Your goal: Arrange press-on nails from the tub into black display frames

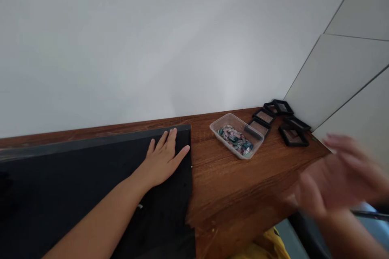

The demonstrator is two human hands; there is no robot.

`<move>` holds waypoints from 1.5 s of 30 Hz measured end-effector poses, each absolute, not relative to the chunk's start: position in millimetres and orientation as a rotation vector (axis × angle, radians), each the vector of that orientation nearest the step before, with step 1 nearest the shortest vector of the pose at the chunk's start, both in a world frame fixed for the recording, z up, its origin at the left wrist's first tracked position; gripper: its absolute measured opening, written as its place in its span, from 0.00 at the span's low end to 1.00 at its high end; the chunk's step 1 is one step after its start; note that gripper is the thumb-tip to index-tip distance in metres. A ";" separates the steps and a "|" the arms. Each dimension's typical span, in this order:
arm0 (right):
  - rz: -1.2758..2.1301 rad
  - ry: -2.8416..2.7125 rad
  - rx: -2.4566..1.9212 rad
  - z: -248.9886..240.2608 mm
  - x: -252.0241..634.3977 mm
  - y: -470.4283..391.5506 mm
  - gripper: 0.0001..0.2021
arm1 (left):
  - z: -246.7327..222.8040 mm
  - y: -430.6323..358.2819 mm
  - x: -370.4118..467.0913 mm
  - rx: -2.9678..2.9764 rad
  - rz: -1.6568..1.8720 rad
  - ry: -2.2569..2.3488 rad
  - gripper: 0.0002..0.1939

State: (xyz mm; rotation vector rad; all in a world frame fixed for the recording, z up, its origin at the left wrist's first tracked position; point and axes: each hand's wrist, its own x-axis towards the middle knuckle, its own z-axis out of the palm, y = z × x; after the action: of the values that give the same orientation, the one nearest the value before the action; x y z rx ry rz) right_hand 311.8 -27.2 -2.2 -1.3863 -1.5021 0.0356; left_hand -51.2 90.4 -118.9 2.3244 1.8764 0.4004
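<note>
Probably light and pliable, the black sheet (75,178) under the splayed left hand (161,160) is best pinched at its thumb-side edge; the blurred right hand (337,180) gapes, seemingly empty.

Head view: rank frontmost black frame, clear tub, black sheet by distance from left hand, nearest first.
From the left hand:
1. Black sheet: directly beneath, under the palm.
2. Clear tub: to its right, on the bare wood.
3. Frontmost black frame: farther right, past the tub.

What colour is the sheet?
The sheet is black, greyer along its far edge, in the head view.
</note>
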 end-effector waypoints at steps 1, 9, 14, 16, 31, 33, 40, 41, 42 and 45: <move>-0.092 -1.486 -1.449 -4.5 318.6 -25.7 0.30 | -119.4 90.1 -50.9 2.332 0.400 1.880 0.47; -0.316 -1.317 -2.301 -57.2 389.5 -9.3 0.48 | -122.1 90.6 -50.3 2.414 0.400 1.882 0.44; -0.216 -1.259 -2.359 -77.1 402.9 -3.7 0.50 | -125.0 90.1 -52.3 2.433 0.387 1.873 0.44; -0.189 -1.223 -2.377 -75.1 405.7 -0.4 0.51 | -126.7 90.6 -53.0 2.450 0.414 1.866 0.43; 0.192 -0.902 -1.960 -53.9 403.9 -34.5 0.42 | -132.0 91.5 -50.3 2.469 0.469 1.831 0.46; 0.257 -0.866 -1.831 -41.6 394.4 -34.0 0.38 | -133.5 91.9 -50.8 2.466 0.479 1.831 0.46; 0.827 -1.042 -1.423 21.3 309.9 -32.2 0.33 | -121.3 90.0 -46.2 2.415 0.591 1.765 0.45; 0.910 -1.088 -1.357 27.0 294.4 -31.4 0.32 | -115.2 88.4 -44.8 2.404 0.631 1.728 0.45; 0.995 -1.125 -1.299 31.0 279.3 -29.8 0.32 | -108.3 86.4 -43.5 2.397 0.677 1.673 0.44; 1.197 -1.174 -1.160 32.8 238.0 -19.4 0.30 | -87.5 78.1 -40.5 2.405 0.874 1.471 0.41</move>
State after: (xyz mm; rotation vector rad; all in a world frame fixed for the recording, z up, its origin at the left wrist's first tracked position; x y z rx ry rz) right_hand 238.0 -19.4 32.8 -1.1602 -1.1740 1.1973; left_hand -40.5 78.1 -87.5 2.4050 1.4710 0.8744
